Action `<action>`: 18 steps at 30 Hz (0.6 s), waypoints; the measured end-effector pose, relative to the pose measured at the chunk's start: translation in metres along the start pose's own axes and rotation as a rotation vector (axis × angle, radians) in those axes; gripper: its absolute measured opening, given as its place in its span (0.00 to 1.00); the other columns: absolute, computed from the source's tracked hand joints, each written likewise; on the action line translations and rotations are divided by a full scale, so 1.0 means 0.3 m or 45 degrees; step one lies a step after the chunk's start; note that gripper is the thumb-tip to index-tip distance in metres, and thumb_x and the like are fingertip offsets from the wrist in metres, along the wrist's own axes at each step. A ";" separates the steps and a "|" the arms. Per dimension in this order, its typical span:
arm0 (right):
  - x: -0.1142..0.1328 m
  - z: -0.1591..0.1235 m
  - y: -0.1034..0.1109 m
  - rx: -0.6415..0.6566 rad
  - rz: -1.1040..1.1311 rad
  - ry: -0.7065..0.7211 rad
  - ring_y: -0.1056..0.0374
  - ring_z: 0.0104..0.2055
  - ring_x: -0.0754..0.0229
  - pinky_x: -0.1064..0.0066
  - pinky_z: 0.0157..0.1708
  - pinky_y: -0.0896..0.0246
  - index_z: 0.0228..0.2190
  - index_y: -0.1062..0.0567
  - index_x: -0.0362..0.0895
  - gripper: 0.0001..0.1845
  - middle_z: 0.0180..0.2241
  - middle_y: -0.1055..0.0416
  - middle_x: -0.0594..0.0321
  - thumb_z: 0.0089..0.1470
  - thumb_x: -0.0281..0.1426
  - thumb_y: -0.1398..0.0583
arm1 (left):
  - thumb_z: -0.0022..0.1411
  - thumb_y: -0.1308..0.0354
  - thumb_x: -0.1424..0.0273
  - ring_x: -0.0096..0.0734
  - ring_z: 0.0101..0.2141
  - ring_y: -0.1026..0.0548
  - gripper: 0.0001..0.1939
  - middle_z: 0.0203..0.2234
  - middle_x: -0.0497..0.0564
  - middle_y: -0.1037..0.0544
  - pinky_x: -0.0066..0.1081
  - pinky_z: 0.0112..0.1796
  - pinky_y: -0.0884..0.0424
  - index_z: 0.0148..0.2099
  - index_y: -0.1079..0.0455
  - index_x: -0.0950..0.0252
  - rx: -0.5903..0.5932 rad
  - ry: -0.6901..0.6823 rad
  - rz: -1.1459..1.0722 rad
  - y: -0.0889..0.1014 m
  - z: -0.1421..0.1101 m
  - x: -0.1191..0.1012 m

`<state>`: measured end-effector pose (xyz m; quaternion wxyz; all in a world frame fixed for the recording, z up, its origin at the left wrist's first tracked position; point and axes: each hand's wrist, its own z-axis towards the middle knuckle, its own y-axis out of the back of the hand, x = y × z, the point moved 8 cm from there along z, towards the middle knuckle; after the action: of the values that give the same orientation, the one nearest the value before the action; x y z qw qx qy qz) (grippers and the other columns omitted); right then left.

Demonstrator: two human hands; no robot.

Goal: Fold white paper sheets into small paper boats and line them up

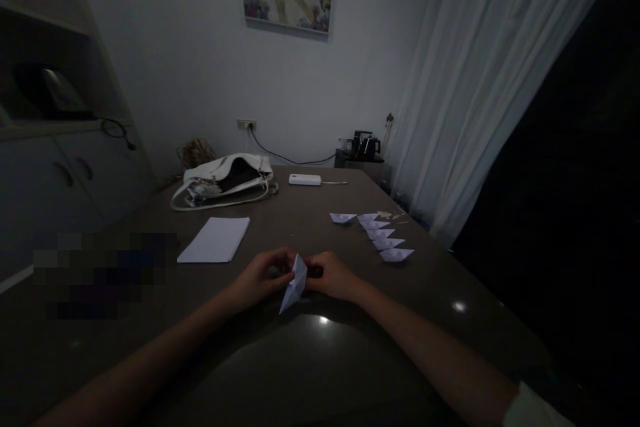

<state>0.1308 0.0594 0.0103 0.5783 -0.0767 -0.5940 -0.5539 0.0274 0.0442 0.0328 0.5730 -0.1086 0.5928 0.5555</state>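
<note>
A folded white paper boat (295,285) is held up between my two hands, tilted with one point up and the other down toward me. My left hand (266,273) pinches it from the left side with thumb and fingers. From the right, my right hand (334,273) grips its other side, its fingertips partly hidden behind the paper. Several finished paper boats (384,233) stand in a slanting row to the right, beyond my right hand. A single paper boat (343,218) sits just left of that row.
A stack of white paper (215,240) lies to the left on the dark table (320,373). Farther back are a white handbag (227,177) and a white power bank (305,179) with a strap. Small tan scraps (389,215) lie near the boats. A curtain (450,67) hangs at the right.
</note>
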 end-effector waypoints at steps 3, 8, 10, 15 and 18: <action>0.001 0.001 0.011 -0.055 -0.001 0.000 0.42 0.23 0.68 0.78 0.23 0.49 0.29 0.23 0.38 0.10 0.22 0.32 0.65 0.48 0.33 0.38 | 0.59 0.45 0.65 0.33 0.34 0.28 0.09 0.32 0.50 0.26 0.33 0.36 0.31 0.39 0.34 0.65 0.001 0.016 -0.003 0.002 0.003 0.002; 0.004 0.002 0.022 -0.079 0.043 -0.022 0.40 0.22 0.68 0.78 0.23 0.48 0.28 0.23 0.38 0.09 0.22 0.31 0.65 0.48 0.32 0.39 | 0.58 0.44 0.65 0.34 0.35 0.28 0.11 0.34 0.51 0.26 0.34 0.39 0.31 0.42 0.34 0.65 0.004 0.039 -0.023 0.004 0.003 -0.002; -0.005 0.005 0.033 -0.117 0.063 -0.050 0.40 0.22 0.68 0.78 0.23 0.48 0.26 0.24 0.37 0.09 0.21 0.31 0.64 0.48 0.31 0.39 | 0.58 0.45 0.66 0.33 0.36 0.29 0.12 0.35 0.51 0.27 0.34 0.39 0.32 0.44 0.35 0.65 0.029 0.032 -0.025 -0.003 0.001 -0.004; -0.032 0.014 0.043 -0.154 0.176 -0.046 0.38 0.23 0.67 0.78 0.24 0.46 0.27 0.24 0.37 0.10 0.23 0.30 0.63 0.50 0.32 0.41 | 0.58 0.45 0.68 0.31 0.33 0.30 0.10 0.33 0.50 0.28 0.31 0.36 0.32 0.43 0.37 0.65 0.004 0.008 -0.027 -0.008 -0.003 -0.008; -0.051 0.017 0.035 -0.128 0.224 -0.061 0.39 0.22 0.68 0.78 0.23 0.46 0.27 0.24 0.37 0.10 0.22 0.30 0.63 0.51 0.33 0.41 | 0.56 0.42 0.67 0.29 0.32 0.31 0.09 0.31 0.48 0.31 0.30 0.34 0.32 0.38 0.38 0.64 -0.157 -0.030 -0.009 0.029 -0.004 -0.019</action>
<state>0.1401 0.0756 0.0059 0.6058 -0.1708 -0.5701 -0.5280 0.0219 0.0435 0.0415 0.5741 -0.1394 0.5502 0.5901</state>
